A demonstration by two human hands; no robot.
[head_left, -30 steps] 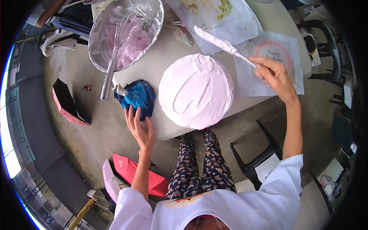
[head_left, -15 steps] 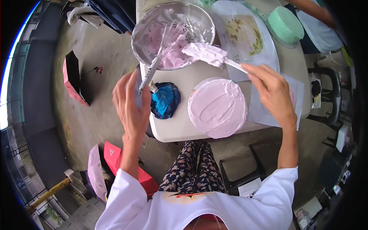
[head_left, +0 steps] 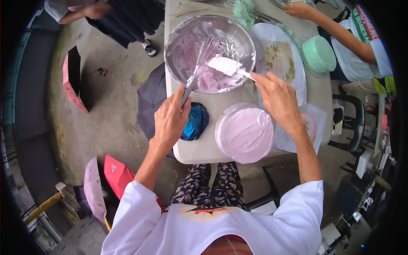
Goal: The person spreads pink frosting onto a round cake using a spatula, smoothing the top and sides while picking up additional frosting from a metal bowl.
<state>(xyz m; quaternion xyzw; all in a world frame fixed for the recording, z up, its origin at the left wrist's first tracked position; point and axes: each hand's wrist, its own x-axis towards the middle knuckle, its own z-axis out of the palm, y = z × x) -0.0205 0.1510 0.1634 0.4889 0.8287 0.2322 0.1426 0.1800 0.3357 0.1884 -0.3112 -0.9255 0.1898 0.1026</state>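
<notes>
Spatula (head_left: 225, 66) is shifting farther over the upper-centre bowl (head_left: 244, 42), blade pointing up-left from the pinching right hand (head_left: 278, 100). Left hand (head_left: 171, 117) is gripping the whisk (head_left: 190, 87); cake (head_left: 244, 132) is sitting right of centre, nearer the right hand.

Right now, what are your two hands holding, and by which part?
The left hand holds the whisk by its handle; the right hand holds the cream-covered spatula by its handle.

A silver wire whisk (head_left: 195, 77) and cream-coated white spatula (head_left: 229, 66) slant over a steel bowl (head_left: 243, 37). A round pink-frosted cake (head_left: 247, 134) rests at the pale table's (head_left: 193, 149) near edge.
</notes>
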